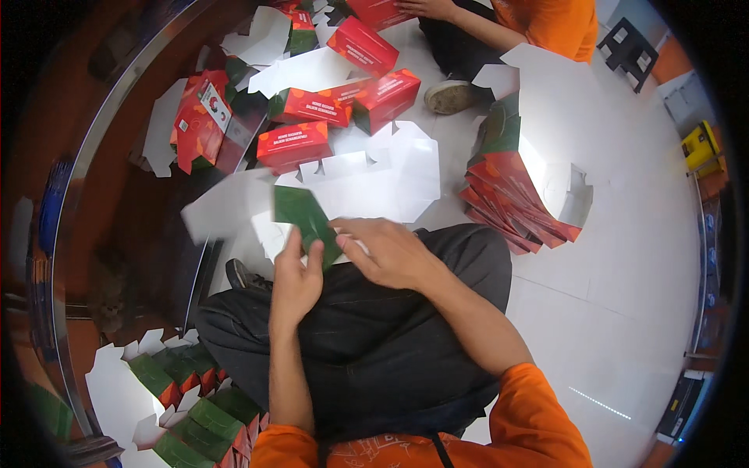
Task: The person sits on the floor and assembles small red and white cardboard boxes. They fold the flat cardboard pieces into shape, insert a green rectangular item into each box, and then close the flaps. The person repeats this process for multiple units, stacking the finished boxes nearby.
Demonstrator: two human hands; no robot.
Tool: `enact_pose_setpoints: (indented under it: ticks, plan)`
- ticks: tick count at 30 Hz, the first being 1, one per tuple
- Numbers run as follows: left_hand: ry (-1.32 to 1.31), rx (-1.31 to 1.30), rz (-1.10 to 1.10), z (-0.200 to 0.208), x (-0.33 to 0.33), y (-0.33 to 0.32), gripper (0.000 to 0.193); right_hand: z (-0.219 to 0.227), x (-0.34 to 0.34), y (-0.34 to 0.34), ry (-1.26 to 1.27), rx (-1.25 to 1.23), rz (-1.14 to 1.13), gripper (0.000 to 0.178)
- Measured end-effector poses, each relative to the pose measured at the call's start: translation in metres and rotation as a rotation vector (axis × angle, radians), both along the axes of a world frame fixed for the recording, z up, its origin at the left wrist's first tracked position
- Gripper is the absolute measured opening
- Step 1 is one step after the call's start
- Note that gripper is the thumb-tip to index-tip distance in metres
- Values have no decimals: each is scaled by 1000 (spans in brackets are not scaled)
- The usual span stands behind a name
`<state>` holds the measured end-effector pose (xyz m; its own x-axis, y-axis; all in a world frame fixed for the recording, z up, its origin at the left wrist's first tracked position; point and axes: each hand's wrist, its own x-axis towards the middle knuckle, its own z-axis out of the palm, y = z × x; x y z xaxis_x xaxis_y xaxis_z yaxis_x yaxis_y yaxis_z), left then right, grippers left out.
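Note:
A partly folded cardboard box with a green side (303, 217) and blurred white flaps is held up over my crossed legs. My left hand (299, 273) grips its lower end, thumb on the green face and fingers behind. At the box's right edge, my right hand (386, 251) has its thumb and fingers closed on the cardboard. Just beyond lies an unfolded white carton blank (382, 175), inner side up. What my fingertips do behind the box is hidden.
Folded red boxes (294, 145) lie in a heap ahead. A stack of flat red cartons (515, 195) leans at the right, and more green-and-red cartons (211, 421) stand at lower left. Another person's hand (427, 8) rests on a red box at the top. A dark glossy panel borders the left.

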<state>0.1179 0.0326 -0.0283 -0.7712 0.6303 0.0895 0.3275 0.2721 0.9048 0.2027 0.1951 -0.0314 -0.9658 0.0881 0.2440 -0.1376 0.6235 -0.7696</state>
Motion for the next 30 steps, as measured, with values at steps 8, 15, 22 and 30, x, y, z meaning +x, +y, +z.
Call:
enact_pose_setpoints:
  ticks: [8,15,22,30]
  plan:
    - [242,-388,-155,3,16,-18,51,-18,-5,10,-350,145,-200,30]
    - [361,-340,206,-6,10,-22,48,-23,-21,4,-310,-404,-384,36]
    - [504,-286,158,-2,3,-21,49,-26,-15,-5,-42,79,-154,33]
    - [462,34,200,-2,-4,-17,47,-19,-7,-13,189,123,92,36]
